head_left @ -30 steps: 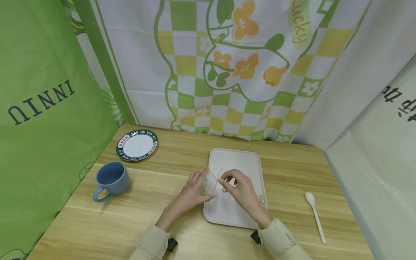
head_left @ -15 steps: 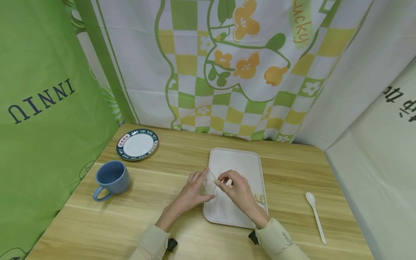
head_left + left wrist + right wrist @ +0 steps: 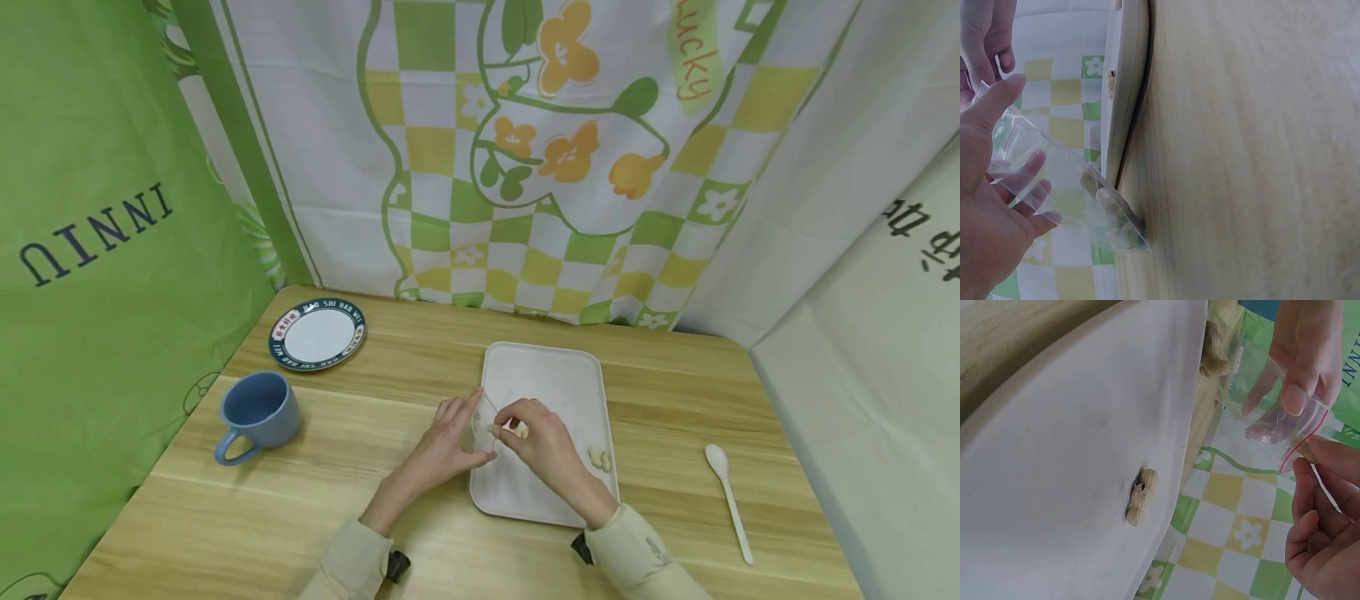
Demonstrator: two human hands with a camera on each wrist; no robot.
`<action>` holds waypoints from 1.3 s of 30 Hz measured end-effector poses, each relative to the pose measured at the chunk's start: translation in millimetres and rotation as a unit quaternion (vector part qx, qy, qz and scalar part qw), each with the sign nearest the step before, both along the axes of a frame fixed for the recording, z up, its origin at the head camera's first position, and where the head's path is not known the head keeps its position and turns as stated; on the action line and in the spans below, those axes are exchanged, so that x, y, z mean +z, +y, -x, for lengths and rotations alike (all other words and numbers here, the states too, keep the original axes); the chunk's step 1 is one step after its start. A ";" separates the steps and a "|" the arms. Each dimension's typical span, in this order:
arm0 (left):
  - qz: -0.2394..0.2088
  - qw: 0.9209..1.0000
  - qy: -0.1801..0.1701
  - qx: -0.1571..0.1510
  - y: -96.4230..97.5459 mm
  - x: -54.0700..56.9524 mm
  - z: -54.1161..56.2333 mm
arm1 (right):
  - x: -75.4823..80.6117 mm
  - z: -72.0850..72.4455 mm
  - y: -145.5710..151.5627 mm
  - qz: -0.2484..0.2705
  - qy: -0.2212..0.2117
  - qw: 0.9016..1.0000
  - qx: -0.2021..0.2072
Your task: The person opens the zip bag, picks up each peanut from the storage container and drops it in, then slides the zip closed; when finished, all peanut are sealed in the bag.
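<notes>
In the head view my left hand (image 3: 444, 437) holds a clear zip bag (image 3: 1054, 159) by its mouth, thumb on one side and fingers on the other. Several peanuts in their shells (image 3: 1116, 215) lie in the bag's bottom corner, low beside the tray. Between thumb and fingertips my right hand (image 3: 546, 440) pinches a peanut (image 3: 1305, 451), right at the bag's red-striped opening; part of the nut is hidden by the fingers. Under the hands stands a white rectangular tray (image 3: 543, 371), and unshelled peanuts (image 3: 599, 458) lie near its right edge.
Left on the wooden table (image 3: 420, 358) stand a blue mug (image 3: 262, 412) and, behind it, a plate with a dark patterned rim (image 3: 318, 334). A white spoon (image 3: 727, 500) lies to the right. Printed curtains (image 3: 525, 167) hang behind the table.
My right hand has moved a little left and nearer, bringing the pinched peanut to the bag's mouth. The left hand and bag have stayed nearly still.
</notes>
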State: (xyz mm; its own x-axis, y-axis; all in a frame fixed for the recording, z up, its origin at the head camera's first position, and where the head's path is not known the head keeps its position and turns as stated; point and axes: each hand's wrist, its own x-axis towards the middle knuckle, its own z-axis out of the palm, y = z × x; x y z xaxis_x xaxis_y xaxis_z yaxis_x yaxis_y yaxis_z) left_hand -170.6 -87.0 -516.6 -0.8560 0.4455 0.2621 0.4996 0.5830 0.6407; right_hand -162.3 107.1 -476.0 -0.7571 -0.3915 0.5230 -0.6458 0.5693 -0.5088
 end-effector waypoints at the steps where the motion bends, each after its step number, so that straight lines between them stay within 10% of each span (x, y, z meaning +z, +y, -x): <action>1: 0.001 1.000 -0.001 0.000 0.1 0.0 -0.1 | 0.0 -0.1 -0.3 -0.002 -0.001 1.000 0.001; 24: 0.004 1.000 0.008 0.007 -0.3 -1.3 0.9 | -2.6 6.5 23.0 -0.009 0.019 0.999 -0.049; 39: 0.004 1.000 0.006 0.007 -1.8 1.1 -0.6 | -19.2 8.6 45.3 -0.116 -0.132 0.978 -0.110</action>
